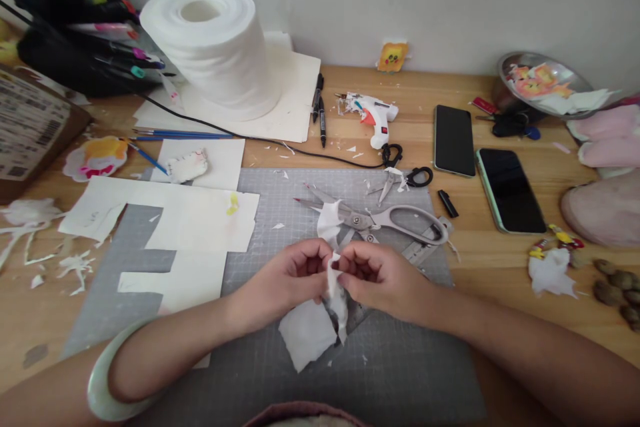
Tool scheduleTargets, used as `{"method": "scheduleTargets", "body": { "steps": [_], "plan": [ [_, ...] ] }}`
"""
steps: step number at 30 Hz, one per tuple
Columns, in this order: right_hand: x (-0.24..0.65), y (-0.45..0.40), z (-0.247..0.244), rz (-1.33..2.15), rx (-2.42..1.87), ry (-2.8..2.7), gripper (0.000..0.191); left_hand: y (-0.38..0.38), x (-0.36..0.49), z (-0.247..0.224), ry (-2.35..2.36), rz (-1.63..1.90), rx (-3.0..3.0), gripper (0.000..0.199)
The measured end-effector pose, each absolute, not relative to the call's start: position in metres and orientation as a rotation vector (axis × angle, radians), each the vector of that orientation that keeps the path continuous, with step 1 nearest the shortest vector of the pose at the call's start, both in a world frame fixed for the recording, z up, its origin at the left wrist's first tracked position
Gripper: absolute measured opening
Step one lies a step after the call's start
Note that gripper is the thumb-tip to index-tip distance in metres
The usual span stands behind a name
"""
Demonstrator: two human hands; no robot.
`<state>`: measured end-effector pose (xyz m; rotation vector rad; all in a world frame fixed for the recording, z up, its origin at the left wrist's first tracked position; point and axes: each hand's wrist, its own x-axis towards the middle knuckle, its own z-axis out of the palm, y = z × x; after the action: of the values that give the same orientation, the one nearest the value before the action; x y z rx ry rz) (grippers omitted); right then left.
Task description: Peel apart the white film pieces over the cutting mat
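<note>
My left hand (299, 275) and my right hand (376, 280) meet over the cutting mat, both with fingers pinched. Between them is a crumpled strip of white paper (337, 303), held upright at its upper part; its lower end hangs down. A squarish white piece (307, 335) lies just below my left hand. Beyond my fingertips are large grey-handled scissors (385, 220), with another curled white scrap (329, 221) at the blades. Part of a metal ruler (420, 250) shows under the scissors and behind my right hand.
The grey cutting mat (400, 367) carries cut white paper sheets (200, 213) at left. A big white roll (210, 53), glue gun (375, 117), small black-handled scissors (417, 177), two phones (453, 140) and a metal bowl (505, 90) stand or lie farther back. A black cable crosses the table.
</note>
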<state>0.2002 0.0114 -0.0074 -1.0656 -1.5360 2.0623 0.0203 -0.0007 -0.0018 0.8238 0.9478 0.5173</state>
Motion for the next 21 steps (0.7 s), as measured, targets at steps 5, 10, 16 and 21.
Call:
{"method": "scheduleTargets", "body": {
  "steps": [5,10,16,21],
  "plan": [
    [0.1992,0.0148,-0.0047,2.127,-1.112,-1.438,0.026,-0.0050,0.0151,-0.0059,0.871,0.680,1.019,0.024],
    [0.1981,0.0152,-0.0065,2.098,-1.109,-1.428,0.021,-0.0029,0.0132,0.0005,0.891,0.761,1.197,0.006],
    [0.2006,0.0147,-0.0082,2.082,-1.102,-1.477,0.019,-0.0038,0.0180,-0.0045,1.010,0.812,1.024,0.021],
    [0.2007,0.0122,-0.0062,2.097,-1.102,-1.494,0.020,-0.0041,0.0184,-0.0061,1.038,0.806,0.956,0.028]
  ]
}}
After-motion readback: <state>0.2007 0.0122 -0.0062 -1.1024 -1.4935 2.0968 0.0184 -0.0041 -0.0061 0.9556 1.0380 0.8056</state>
